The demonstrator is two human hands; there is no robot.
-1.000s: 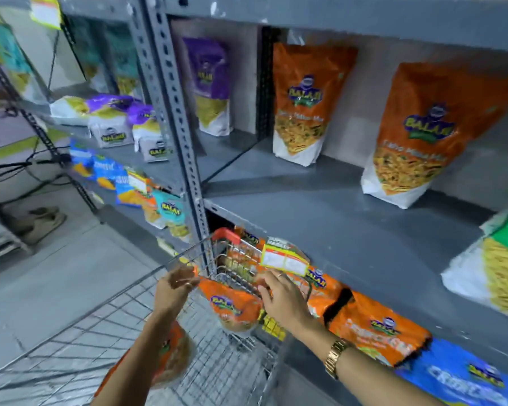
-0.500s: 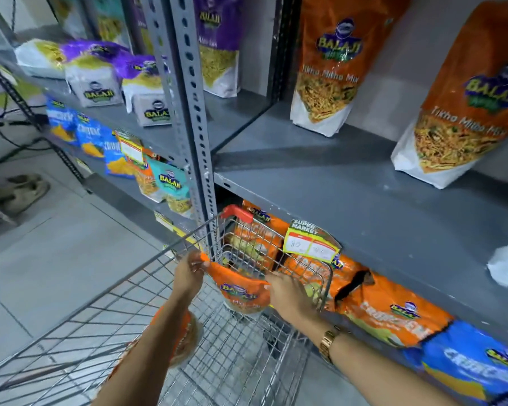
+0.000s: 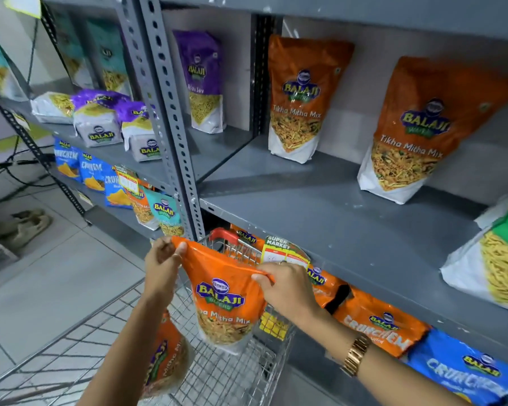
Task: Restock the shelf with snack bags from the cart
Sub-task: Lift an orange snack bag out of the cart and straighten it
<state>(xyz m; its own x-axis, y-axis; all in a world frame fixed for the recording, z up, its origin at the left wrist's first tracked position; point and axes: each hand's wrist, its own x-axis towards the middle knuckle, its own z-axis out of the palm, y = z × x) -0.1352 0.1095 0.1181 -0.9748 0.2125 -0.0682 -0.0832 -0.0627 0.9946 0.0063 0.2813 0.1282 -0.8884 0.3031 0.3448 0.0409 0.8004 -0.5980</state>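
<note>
An orange Tikha Mitha Mix bag point(image 3: 225, 300) hangs upright above the wire cart point(image 3: 235, 373), held by its top corners. My left hand point(image 3: 162, 263) pinches the left corner and my right hand point(image 3: 285, 285) pinches the right one. A second orange bag point(image 3: 166, 364) lies in the cart under my left forearm. Just above the held bag is the grey shelf point(image 3: 320, 212), where two matching orange bags point(image 3: 302, 98) point(image 3: 423, 130) stand against the back wall.
A perforated steel upright point(image 3: 170, 121) stands left of the shelf bay. A purple bag point(image 3: 201, 80) stands beyond it. A green and white bag point(image 3: 499, 259) lies at the shelf's right. Orange and blue Crunchem bags point(image 3: 381, 323) fill the lower shelf. A price tag point(image 3: 282, 250) hangs on the shelf edge.
Both hands have lifted the orange bag up out of the cart, so its full front now shows. The view has tilted up toward the shelf.
</note>
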